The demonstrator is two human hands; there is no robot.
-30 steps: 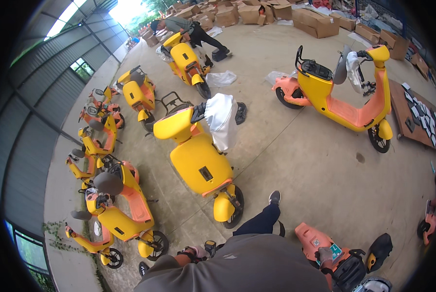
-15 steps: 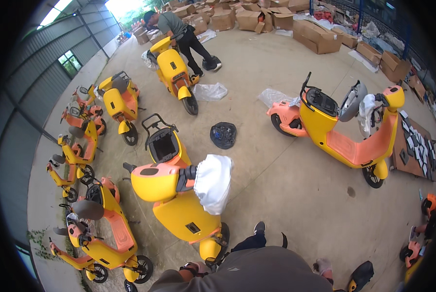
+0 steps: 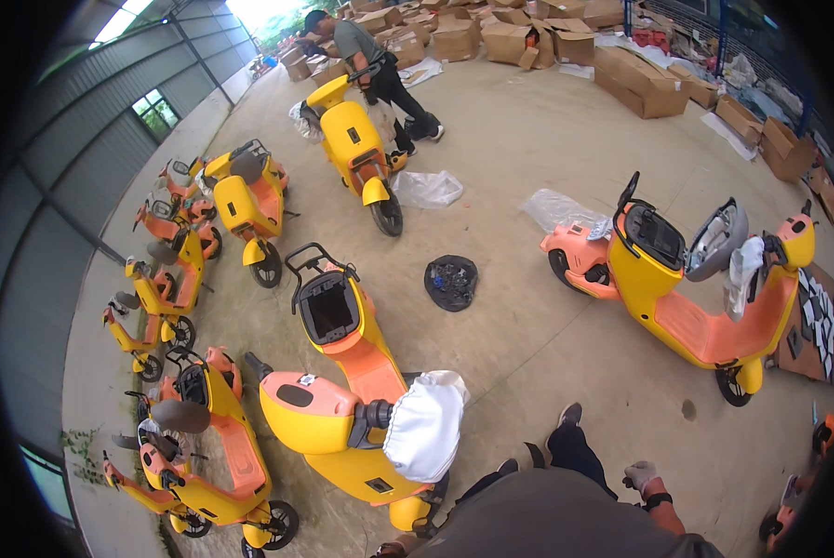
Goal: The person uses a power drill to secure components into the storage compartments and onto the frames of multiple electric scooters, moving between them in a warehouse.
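Observation:
My right hand (image 3: 640,476), in a pale glove with a black band at the wrist, swings beside my body at the lower right. Its fingers look curled, and nothing shows in them. My left hand (image 3: 399,547) barely enters at the bottom edge, its fingers hidden; it is nearest to the front of a yellow and coral scooter (image 3: 310,418). A white cloth bag (image 3: 426,426) hangs over one handlebar grip of that scooter. Its seat bay (image 3: 329,307) stands uncovered.
Another yellow scooter (image 3: 705,321) stands at the right, its grey seat (image 3: 719,240) raised. More scooters line the left wall. A black plastic bag (image 3: 451,283) of small parts lies on the floor. Far off, a person (image 3: 370,60) bends over a scooter (image 3: 353,139), near cardboard boxes (image 3: 640,82).
My view has shifted, with surroundings appearing lower and mostly farther right. My right hand has swung forward and up; my left has dropped toward the bottom edge. My feet have moved in a step.

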